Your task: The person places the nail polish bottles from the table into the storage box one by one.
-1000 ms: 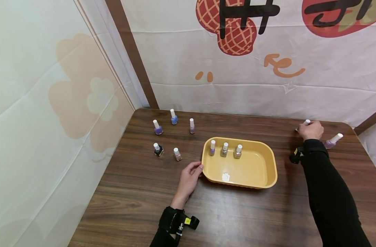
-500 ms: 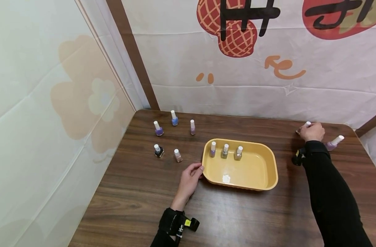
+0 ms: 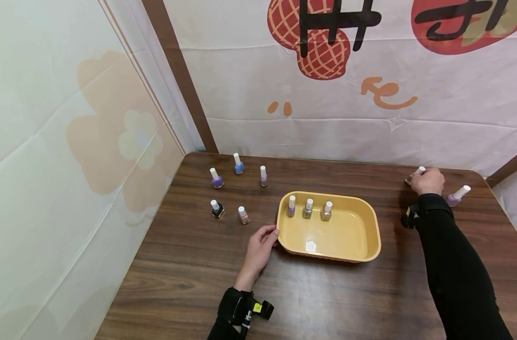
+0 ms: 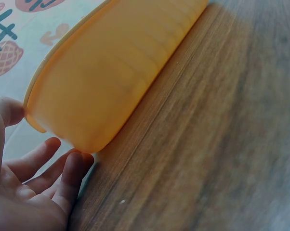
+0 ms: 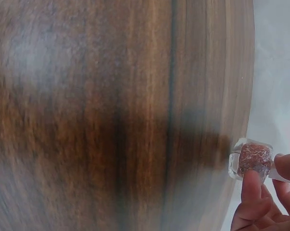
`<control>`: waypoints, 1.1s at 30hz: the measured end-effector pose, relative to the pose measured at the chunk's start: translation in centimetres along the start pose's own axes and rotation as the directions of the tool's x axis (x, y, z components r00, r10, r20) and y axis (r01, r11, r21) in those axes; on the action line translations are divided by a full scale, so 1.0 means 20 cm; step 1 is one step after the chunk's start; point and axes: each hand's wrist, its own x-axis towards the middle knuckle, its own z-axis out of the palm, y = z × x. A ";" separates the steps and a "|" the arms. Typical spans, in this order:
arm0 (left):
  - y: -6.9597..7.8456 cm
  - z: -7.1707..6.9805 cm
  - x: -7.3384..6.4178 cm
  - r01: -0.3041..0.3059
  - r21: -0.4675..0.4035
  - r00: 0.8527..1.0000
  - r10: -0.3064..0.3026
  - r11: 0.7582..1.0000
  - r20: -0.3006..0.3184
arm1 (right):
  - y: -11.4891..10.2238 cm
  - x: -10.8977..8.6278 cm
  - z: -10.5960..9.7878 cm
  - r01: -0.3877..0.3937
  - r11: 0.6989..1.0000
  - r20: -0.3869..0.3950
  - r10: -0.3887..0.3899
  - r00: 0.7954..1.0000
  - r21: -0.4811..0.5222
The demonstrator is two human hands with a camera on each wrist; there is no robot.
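My right hand (image 3: pixel 428 181) pinches a nail polish bottle (image 5: pixel 254 160) between thumb and fingers at the table's far right. It is a clear square bottle with reddish glitter and a white cap, and it lies tilted in the grip. My left hand (image 3: pixel 259 248) holds the left end of a yellow tray (image 3: pixel 360 238). In the left wrist view the thumb touches the tray's rim while the fingertips meet its lower edge. Inside the tray, along its back left, stand a purple bottle (image 3: pixel 291 210), a glittery bottle (image 3: pixel 308 213) and a beige one (image 3: pixel 326 216).
A lilac bottle (image 3: pixel 453 200) leans beside my right wrist. Left of the tray stand several more: blue (image 3: pixel 239 167), violet (image 3: pixel 217 182), pale purple (image 3: pixel 264 180), black (image 3: pixel 217 211) and pinkish (image 3: pixel 244 218). A printed curtain (image 3: pixel 241 71) hangs behind the wooden table (image 3: pixel 326 302).
Hardly anything differs. My right hand keeps its place with the nail polish bottle, whose cap tips very slightly; my left hand stays on the tray. The head view shifts a little.
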 end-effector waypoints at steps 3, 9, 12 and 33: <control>0.00 0.00 0.00 -0.006 0.006 1.000 0.006 1.000 -0.001 | -0.01 0.01 -0.01 0.019 1.000 -0.014 -0.019 1.000 0.002; 0.00 0.00 0.00 -0.006 0.022 1.000 0.006 1.000 -0.009 | -0.04 0.01 -0.03 0.021 0.999 -0.008 -0.021 1.000 0.036; 0.00 0.00 0.00 0.004 0.019 1.000 -0.004 1.000 -0.012 | -0.07 0.01 -0.03 0.032 0.999 -0.012 -0.032 0.999 0.039; 0.01 0.00 0.00 0.014 0.019 1.000 -0.014 1.000 -0.009 | -0.24 -0.12 -0.05 0.231 0.972 -0.011 -0.231 0.973 0.035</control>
